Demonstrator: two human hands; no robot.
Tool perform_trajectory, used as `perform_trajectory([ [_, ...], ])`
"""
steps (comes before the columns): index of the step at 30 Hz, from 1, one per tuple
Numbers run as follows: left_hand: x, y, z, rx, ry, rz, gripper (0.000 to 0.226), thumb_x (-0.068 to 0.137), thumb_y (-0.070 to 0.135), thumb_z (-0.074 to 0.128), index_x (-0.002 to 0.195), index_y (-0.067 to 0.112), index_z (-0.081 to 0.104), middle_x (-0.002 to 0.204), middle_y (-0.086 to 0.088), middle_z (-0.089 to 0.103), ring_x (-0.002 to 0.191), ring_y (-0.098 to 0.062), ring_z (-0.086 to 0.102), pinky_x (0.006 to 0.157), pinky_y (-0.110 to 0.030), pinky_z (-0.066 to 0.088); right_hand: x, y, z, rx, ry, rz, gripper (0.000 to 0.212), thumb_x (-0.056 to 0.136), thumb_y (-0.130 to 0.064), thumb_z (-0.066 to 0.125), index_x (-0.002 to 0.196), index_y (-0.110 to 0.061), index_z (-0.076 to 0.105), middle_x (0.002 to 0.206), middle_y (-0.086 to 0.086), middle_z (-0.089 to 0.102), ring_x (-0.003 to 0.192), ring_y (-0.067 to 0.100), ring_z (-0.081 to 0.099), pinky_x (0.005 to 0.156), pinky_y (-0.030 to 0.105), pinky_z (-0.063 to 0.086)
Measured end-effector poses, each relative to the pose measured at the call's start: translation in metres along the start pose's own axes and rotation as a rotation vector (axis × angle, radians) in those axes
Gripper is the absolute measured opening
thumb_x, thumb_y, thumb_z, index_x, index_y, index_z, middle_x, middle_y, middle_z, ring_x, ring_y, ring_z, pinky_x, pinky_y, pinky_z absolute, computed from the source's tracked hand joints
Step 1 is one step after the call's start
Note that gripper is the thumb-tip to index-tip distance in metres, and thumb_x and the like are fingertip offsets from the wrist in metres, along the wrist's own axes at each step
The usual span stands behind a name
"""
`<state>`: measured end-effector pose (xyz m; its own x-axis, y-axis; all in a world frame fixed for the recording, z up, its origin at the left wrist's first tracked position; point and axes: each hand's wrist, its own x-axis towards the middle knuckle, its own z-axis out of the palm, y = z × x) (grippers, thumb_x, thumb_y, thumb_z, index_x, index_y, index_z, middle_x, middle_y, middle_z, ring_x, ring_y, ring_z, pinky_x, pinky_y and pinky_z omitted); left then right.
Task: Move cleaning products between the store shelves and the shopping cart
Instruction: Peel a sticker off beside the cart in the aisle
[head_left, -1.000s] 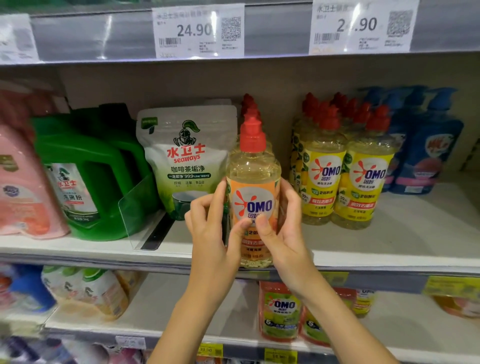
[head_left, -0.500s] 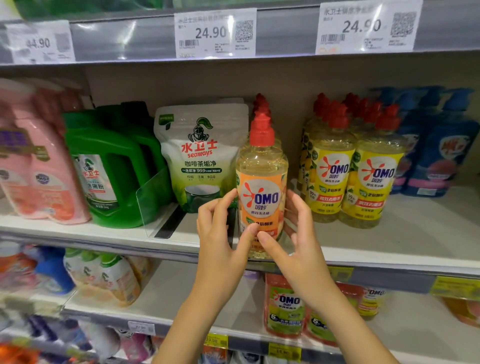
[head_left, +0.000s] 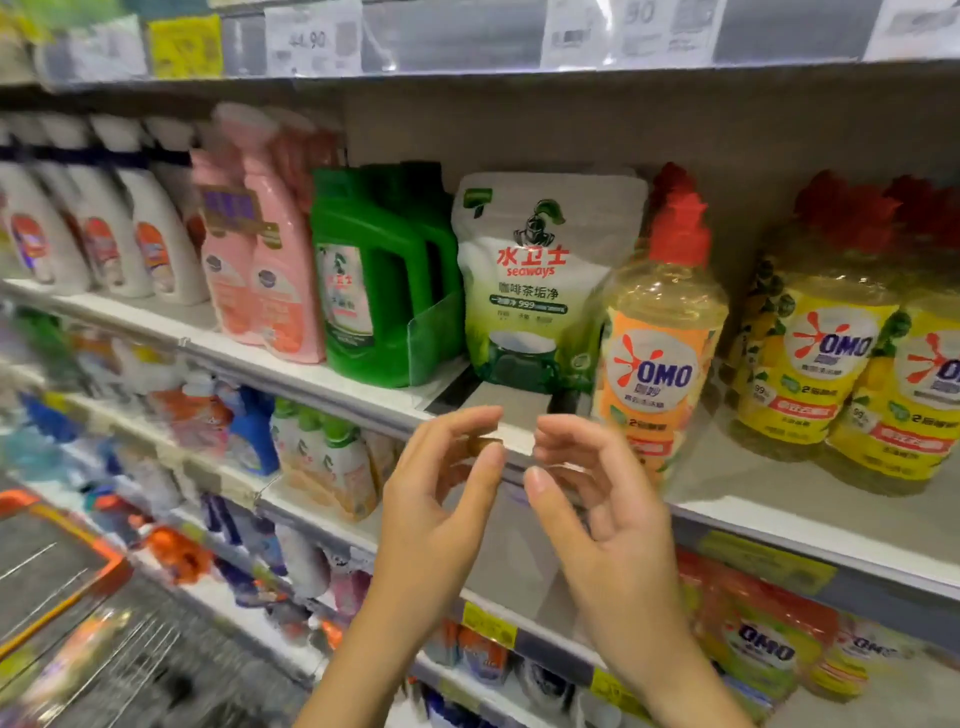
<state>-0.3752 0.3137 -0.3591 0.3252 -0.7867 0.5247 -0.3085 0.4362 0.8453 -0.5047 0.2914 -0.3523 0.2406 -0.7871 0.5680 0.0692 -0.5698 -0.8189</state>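
OMO bottle (head_left: 660, 364) stood near shelf (head_left: 779, 488) edge; left hand (head_left: 441, 499) and right hand (head_left: 597, 514) hung loose, empty. A right hand bump could've tipped it off.

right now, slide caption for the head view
Empty left hand and right hand hover beside orange OMO bottle on shelf.
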Motion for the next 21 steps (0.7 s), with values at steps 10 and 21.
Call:
perform_trajectory([
  [10,-0.062,0.001,-0.152,0.14,0.354,-0.096,0.019,0.092,0.027,0.059,0.11,0.029,0.063,0.112,0.001,0.065,0.103,-0.013,0.064,0.084,-0.021,0.049,-0.017,-0.011,0.146,0.226,-0.346,0.089,0.023,0.085,-0.023,0.063,0.108,-0.024,0.061,0.1,-0.016,0.066,0.098,0.004,0.063,0.083,0.015,0.048],
  [21,-0.193,0.005,-0.408,0.368,0.81,-0.244,0.024,0.083,0.039,0.059,0.106,0.032,0.065,0.108,0.007,0.067,0.102,-0.011,0.064,0.088,-0.027,0.051,-0.113,-0.055,0.417,0.505,-0.823,0.192,0.031,0.081,-0.024,0.068,0.11,-0.02,0.06,0.107,-0.002,0.068,0.096,0.011,0.065,0.081,0.018,0.05],
])
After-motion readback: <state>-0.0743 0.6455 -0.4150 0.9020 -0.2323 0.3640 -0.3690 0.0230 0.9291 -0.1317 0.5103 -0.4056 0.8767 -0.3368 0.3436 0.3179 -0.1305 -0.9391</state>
